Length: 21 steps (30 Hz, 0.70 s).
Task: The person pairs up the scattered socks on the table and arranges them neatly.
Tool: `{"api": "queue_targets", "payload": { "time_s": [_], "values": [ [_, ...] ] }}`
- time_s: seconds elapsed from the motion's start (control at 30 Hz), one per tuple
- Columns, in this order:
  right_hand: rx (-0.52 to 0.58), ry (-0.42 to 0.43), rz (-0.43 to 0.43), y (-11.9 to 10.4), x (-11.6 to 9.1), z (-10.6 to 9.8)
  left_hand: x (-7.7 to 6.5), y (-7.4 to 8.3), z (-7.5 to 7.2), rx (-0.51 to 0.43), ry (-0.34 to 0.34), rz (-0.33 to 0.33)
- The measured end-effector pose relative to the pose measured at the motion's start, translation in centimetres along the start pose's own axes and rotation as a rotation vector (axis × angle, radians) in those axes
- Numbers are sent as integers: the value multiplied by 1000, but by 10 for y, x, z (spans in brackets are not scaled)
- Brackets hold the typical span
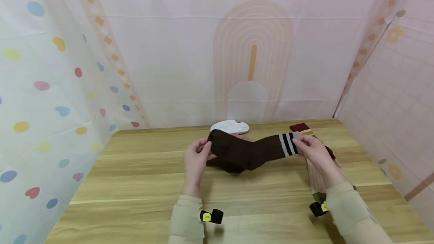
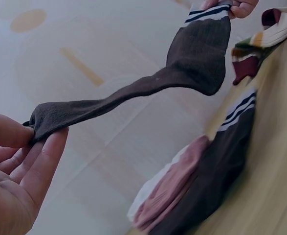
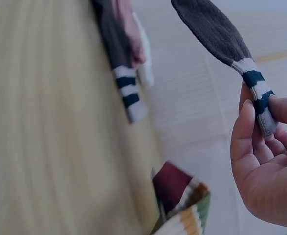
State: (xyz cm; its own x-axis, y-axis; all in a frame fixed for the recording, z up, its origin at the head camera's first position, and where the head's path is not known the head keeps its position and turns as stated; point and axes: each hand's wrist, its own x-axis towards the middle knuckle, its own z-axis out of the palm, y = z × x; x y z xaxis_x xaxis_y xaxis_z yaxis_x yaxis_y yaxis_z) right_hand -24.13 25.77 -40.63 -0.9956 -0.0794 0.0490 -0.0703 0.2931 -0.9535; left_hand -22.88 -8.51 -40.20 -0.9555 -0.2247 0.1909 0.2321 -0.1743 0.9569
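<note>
A dark brown sock [image 1: 237, 148] with a striped cuff is stretched between both hands above the table. My left hand [image 1: 197, 157] pinches its toe end between thumb and fingers, as the left wrist view also shows at the toe of the sock [image 2: 75, 115]. The right hand [image 1: 315, 153] pinches the white-and-black striped cuff [image 3: 260, 90]. A second dark sock with a like cuff [image 2: 211, 171] lies on the table beneath, partly hidden in the head view by the held one.
Behind the dark socks lie a pink sock [image 2: 172, 186] and a white sock [image 1: 228, 126] near the table's back edge. Cream socks with maroon, orange and green bands [image 1: 315, 176] lie at the right, partly under the right arm. Patterned curtains [image 1: 169, 48] surround the wooden table [image 1: 135, 183].
</note>
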Motion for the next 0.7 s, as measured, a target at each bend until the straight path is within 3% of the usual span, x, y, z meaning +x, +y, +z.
{"api": "queue_targets", "payload": {
  "time_s": [0.23, 0.5, 0.7],
  "values": [
    [45, -3, -73, -9, 13, 13, 7, 5, -13, 38, 49, -10],
    [49, -23, 8, -4, 28, 28, 16, 0, -25, 61, 80, -47],
    [88, -54, 32, 0, 37, 34, 20, -11, -33, 107, 89, -126]
  ]
}}
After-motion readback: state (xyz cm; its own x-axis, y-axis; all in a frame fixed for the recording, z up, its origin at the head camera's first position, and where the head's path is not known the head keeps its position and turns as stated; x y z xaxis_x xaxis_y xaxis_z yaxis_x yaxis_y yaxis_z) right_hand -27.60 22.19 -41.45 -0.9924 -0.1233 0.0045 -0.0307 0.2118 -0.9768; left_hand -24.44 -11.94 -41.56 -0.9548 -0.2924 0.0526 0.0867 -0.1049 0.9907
